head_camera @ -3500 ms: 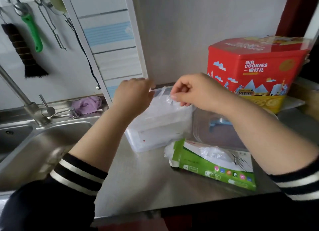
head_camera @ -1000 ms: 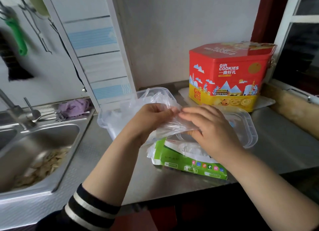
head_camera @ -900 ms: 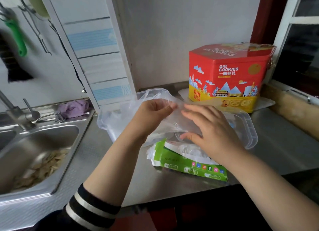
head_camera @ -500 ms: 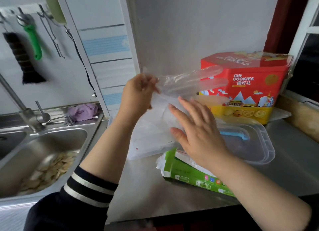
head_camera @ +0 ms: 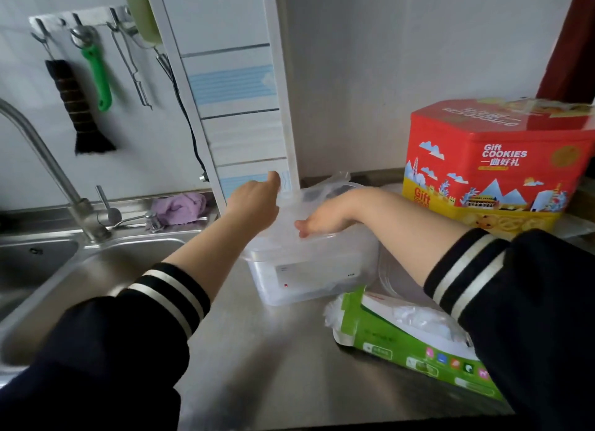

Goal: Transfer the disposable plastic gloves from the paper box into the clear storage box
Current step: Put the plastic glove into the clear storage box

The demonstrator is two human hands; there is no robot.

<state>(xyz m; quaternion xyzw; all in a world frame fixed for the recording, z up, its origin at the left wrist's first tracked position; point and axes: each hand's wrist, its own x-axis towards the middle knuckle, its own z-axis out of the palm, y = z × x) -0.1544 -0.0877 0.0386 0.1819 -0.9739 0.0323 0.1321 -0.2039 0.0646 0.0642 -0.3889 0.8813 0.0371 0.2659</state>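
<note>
A: Your left hand [head_camera: 254, 202] is over the clear storage box's [head_camera: 309, 269] near-left rim, fingers curled under; what they hold, I cannot tell.

B: Your right hand [head_camera: 322, 221] reaches down into the box, fingers hidden among the plastic gloves [head_camera: 325, 189].

A: The green paper box [head_camera: 409, 337] lies on the counter [head_camera: 273, 366], under your right forearm.

A steel counter [head_camera: 273, 376] carries the clear box [head_camera: 309, 279] near the wall. The green paper box [head_camera: 409, 340] lies in front, beside a lid [head_camera: 396, 285]. A red cookie tin [head_camera: 492, 163] stands at right.
</note>
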